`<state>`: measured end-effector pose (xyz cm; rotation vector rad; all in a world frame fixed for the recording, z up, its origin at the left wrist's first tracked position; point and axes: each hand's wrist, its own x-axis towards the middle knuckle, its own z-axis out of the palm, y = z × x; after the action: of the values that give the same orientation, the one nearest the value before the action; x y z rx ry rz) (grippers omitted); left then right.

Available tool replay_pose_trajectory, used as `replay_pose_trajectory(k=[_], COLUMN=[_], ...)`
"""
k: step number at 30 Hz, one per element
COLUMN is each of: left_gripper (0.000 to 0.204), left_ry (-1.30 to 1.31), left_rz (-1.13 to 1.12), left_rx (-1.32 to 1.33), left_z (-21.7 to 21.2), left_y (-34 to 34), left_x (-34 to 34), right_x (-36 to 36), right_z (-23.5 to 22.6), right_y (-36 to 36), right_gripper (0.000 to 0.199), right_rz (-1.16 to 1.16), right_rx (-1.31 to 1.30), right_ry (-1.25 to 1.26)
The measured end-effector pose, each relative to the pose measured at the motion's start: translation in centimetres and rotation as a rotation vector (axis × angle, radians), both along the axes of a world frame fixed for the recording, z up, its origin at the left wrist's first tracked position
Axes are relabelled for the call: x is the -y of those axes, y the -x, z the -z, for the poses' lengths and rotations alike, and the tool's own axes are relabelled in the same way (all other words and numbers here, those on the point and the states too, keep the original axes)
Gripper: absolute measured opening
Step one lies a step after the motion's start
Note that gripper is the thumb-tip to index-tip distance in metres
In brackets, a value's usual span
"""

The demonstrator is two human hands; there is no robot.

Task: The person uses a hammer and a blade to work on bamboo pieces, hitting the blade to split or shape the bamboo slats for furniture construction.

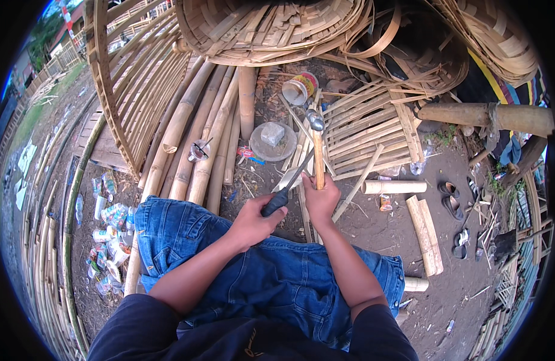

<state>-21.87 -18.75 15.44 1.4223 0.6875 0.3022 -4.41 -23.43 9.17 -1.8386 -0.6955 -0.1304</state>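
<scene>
Over my lap, my left hand (255, 220) is closed around the dark grip of a knife (275, 201). Its thin blade points up and to the right, passing close to the hammer's handle; whether they touch, I cannot tell. My right hand (321, 198) grips the low end of a hammer (318, 161) with a pale wooden handle. The hammer stands head-up, its shiny metal head (315, 120) farthest from me. Just beyond both hands lie loose bamboo strips (304, 141) and a slatted bamboo panel (371, 126).
A round slab (259, 147) carrying a grey block (272, 133) sits ahead, near a tub (300, 88). Bamboo poles (196, 135) lean at left beside a drink cup (198, 151). Woven baskets (271, 57) hang over the far side. Cut bamboo (395, 187) and sandals (452, 201) lie at right.
</scene>
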Motion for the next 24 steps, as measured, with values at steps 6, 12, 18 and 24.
replay_pose_trajectory(k=[6, 12, 18, 24], left_gripper=[0.018, 0.031, 0.024, 0.031], left_ry=[0.009, -0.041, -0.003, -0.024], left_rz=[0.007, -0.002, -0.004, -0.001], left_rx=[0.000, -0.039, -0.010, -0.001], left_z=[-0.5, -0.4, -1.7, -1.5], left_y=[0.4, 0.6, 1.1, 1.6], left_x=[0.2, 0.5, 1.0, 1.0], right_x=[0.0, 0.0, -0.2, -0.3], right_z=[-0.1, -0.1, 0.2, 0.2], right_y=[-0.2, -0.3, -0.4, -0.8], right_gripper=[0.031, 0.030, 0.030, 0.032], right_rz=[0.013, 0.006, 0.004, 0.007], right_rx=[0.030, -0.005, -0.033, -0.003], right_ry=[0.003, -0.019, 0.003, -0.001])
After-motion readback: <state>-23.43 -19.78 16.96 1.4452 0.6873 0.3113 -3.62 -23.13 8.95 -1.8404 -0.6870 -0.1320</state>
